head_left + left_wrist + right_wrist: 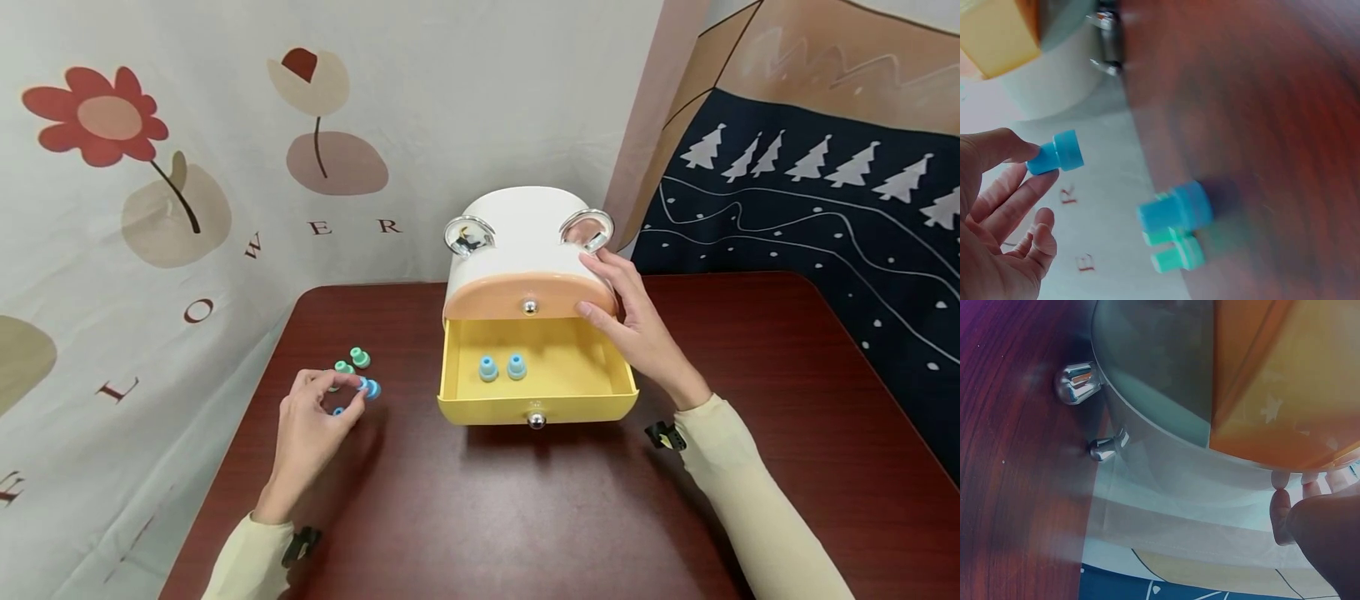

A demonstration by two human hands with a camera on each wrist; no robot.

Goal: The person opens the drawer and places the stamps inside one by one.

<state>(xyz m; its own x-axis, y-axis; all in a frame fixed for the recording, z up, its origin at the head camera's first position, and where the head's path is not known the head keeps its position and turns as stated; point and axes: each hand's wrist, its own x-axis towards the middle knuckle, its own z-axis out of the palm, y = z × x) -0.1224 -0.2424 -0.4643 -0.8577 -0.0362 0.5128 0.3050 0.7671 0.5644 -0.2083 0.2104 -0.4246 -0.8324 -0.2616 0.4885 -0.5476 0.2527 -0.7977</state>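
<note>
- Blue peg (pixel 372 388) is in the L hand (pixel 311 425), above the L part of the counter (pixel 555 508); L wrist view shows it lifted off the top.
- L fingers: thumb + forefinger pinch its narrow end; other fingers bent loosely, nothing in them.
- Long axis: wide end points away from the fingers, mostly down, w/ a lean to the R in head view, so not quite upright.
- Key relation: yellow drawer (pixel 495 411) lies to the R of the peg, approx. level w/ it front-to-back, well apart, counter btwn. L hand has the peg; R hand (pixel 637 329) is nearer the drawer.
- Drawer sticks out of the white cabinet (pixel 525 221), silver knob (pixel 536 420) at the front. Inside, L of mid: two blue pegs (pixel 516 367), side by side, apart, both upright, narrow end up.
- R fingers: spread from the thumb, no peg there. Thumb rests on the peach front (pixel 495 296), forefinger on the cabinet's R side nr the silver ear (pixel 588 231); rest partly hidden, can't tell their exact lie.
- Nr L hand: green pegs (pixel 360 358) just behind it, standing; exact no. unclear, hand's in the way. Another blue peg (pixel 338 411), mostly hidden under the hand in head view.
</note>
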